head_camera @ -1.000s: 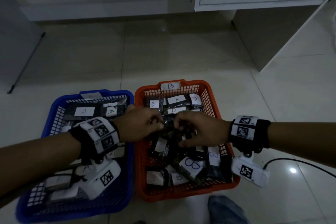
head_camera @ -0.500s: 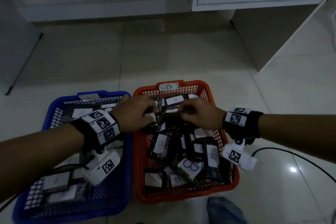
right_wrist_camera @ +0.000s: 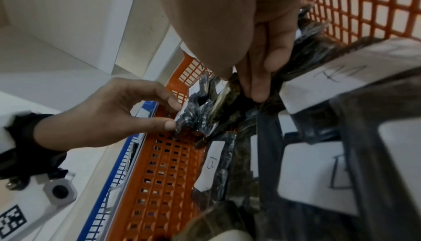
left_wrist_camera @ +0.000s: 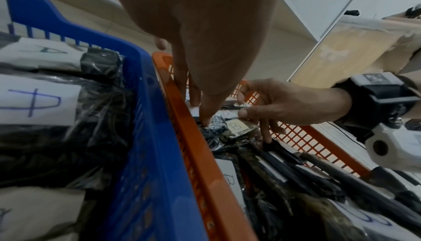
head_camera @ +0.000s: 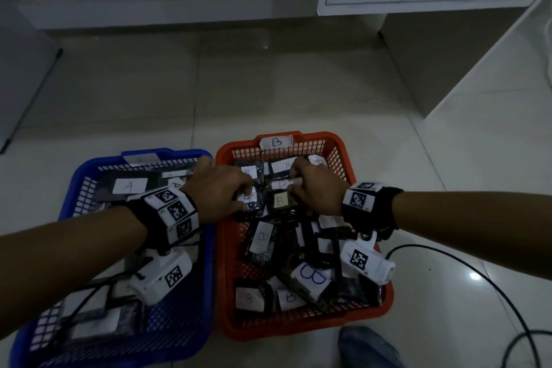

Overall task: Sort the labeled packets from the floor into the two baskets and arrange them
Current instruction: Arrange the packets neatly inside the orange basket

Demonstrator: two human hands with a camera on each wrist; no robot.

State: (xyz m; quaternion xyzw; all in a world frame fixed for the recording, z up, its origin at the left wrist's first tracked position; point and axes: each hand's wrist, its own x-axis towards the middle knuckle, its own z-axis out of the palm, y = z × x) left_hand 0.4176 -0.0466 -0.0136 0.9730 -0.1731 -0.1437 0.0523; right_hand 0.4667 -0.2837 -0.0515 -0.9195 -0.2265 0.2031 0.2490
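Hidden: fingertips of the left hand [head_camera: 219, 193] and right hand [head_camera: 316, 188] curled out of sight in the head view; labels under both palms covered; several labels too dim to read.
Cut off: near corner of the blue basket [head_camera: 74, 188] at the frame edge.
Left grip: thumb and forefinger pinching a dark crinkled packet [right_wrist_camera: 191, 117] by its edge, plain in the right wrist view only; label mostly hidden there.
Right grip: from the left wrist view, thumb and forefinger pinched around a white label edge, other fingers pointing down onto the dark packets; cannot tell which packet belongs to that label.
Between the grips: tan-labelled B packet [head_camera: 280, 199], lying flat, just below the right thumb.
Head view only: B tag [head_camera: 276, 142] on the far rim beyond both grips; both baskets touching side by side.
Orange basket [head_camera: 343, 152]: holding both grips; full of dark packets with white B labels, overlapping at mixed angles toward the wrists, flatter beyond the fingers.
Blue basket: under the left forearm; dark packets with white A labels [head_camera: 130, 186].
Floor [head_camera: 298, 84]: pale tiles beyond the grips; black cable [head_camera: 448, 251] past the right wrist.
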